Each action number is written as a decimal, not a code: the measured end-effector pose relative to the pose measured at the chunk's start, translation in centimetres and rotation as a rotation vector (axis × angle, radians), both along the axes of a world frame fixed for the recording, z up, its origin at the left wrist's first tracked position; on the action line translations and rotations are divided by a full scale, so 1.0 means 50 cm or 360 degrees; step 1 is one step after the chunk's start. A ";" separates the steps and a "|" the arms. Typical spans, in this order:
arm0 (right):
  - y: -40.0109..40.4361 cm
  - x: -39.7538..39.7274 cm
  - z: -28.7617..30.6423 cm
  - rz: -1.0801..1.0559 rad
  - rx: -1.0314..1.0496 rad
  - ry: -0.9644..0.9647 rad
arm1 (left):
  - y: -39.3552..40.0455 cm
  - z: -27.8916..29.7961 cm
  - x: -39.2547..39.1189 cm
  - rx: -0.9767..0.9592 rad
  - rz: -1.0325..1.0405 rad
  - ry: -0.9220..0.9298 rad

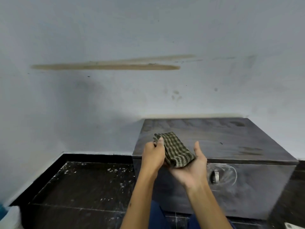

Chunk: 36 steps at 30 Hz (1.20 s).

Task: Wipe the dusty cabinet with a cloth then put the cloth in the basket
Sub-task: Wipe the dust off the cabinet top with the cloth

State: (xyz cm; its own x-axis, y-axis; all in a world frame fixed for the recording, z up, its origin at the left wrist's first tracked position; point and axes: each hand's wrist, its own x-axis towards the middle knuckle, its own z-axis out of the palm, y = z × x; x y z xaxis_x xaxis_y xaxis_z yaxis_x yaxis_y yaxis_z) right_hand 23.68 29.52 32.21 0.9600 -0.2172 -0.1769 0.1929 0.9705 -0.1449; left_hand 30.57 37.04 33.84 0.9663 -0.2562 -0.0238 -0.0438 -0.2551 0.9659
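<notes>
A folded green-and-black checked cloth lies across the upturned palm of my right hand, whose fingers are straight. My left hand pinches the cloth's far left end between thumb and fingers. Both hands hover in front of the near left corner of a low dark cabinet. Its top shows grey dust streaks, and its front carries a metal handle with chalky smears around it. No basket is in view.
A pale blue-grey wall with brown stains stands behind the cabinet. Dark floor tiles speckled with white lie to the left. A whitish object sits at the bottom left corner. My blue-clad knees show below.
</notes>
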 end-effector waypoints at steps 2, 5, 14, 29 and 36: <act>0.008 0.021 -0.012 0.0062 -0.0032 0.0018 | 0.021 -0.013 0.016 0.0362 0.0084 -0.0211; 0.003 0.057 -0.036 0.0139 -0.0136 0.0105 | 0.044 -0.054 0.065 0.0658 0.0188 -0.0296; 0.005 0.204 -0.019 -0.0408 -0.1732 0.0617 | 0.066 -0.087 0.189 -0.0325 0.0482 0.0378; 0.062 0.374 -0.164 -0.0019 -0.4162 0.1143 | 0.064 -0.128 0.331 -0.0490 0.0272 0.0882; 0.065 0.385 -0.171 0.0136 -0.4174 0.1107 | 0.044 -0.134 0.329 -0.0431 0.0197 0.0970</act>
State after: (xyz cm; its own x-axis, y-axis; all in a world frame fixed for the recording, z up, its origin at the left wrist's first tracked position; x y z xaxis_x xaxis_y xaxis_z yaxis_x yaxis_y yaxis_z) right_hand 42.91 32.79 23.67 0.9348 -0.3446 0.0865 -0.3103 -0.9104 -0.2736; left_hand 47.05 39.25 27.15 0.8233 -0.2181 -0.5241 0.5426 0.0311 0.8394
